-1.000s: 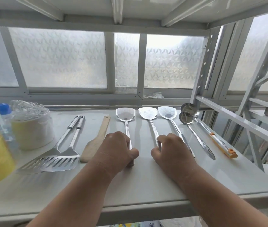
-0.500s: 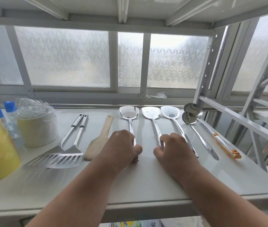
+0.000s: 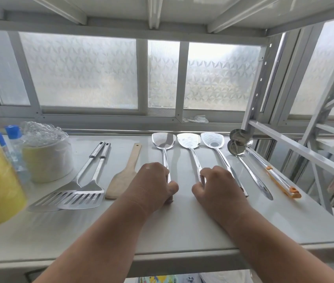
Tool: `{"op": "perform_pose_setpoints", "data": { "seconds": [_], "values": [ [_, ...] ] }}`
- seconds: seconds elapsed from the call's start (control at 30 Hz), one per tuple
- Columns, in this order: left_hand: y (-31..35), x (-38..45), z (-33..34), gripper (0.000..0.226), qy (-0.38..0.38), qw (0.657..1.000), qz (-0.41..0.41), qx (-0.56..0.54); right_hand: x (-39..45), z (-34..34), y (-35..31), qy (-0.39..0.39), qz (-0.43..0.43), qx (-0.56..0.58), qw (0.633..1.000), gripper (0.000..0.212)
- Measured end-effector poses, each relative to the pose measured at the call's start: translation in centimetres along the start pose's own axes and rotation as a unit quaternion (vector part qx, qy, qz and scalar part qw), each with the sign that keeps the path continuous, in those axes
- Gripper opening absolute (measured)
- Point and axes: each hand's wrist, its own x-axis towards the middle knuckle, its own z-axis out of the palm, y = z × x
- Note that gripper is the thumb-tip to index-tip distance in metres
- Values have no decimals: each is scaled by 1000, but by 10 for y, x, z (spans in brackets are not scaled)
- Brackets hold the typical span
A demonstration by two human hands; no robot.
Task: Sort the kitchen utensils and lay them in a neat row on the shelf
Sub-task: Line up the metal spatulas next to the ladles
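With each hand gripping a turner handle on the shelf (image 3: 182, 227) — left hand (image 3: 151, 184) on the first turner (image 3: 163, 140), right hand (image 3: 219, 186) on the second (image 3: 188, 140) — a sideways nudge risks knocking the third turner (image 3: 212, 140), skewing the row.

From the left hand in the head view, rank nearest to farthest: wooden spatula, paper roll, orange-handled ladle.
1. Wooden spatula, just left of the left hand.
2. Paper roll, farther left.
3. Orange-handled ladle, far right.
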Motion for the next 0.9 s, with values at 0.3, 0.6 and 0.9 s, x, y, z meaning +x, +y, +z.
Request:
{"op": "perform_pose_setpoints", "data": {
  "seconds": [0.3,0.6,0.9],
  "values": [
    [5,-5,-3,25,12,1000,-11,-3,-1,-1,-1,-19,14,10,1000,19],
    [8,-6,-5,29,23,999,-10,33,-4,-3,-2,-23,24,9,999,19],
    [8,-6,-3,31,22,999,-21,30,-6,-4,-5,-33,39,7,999,22]
  ]
}}
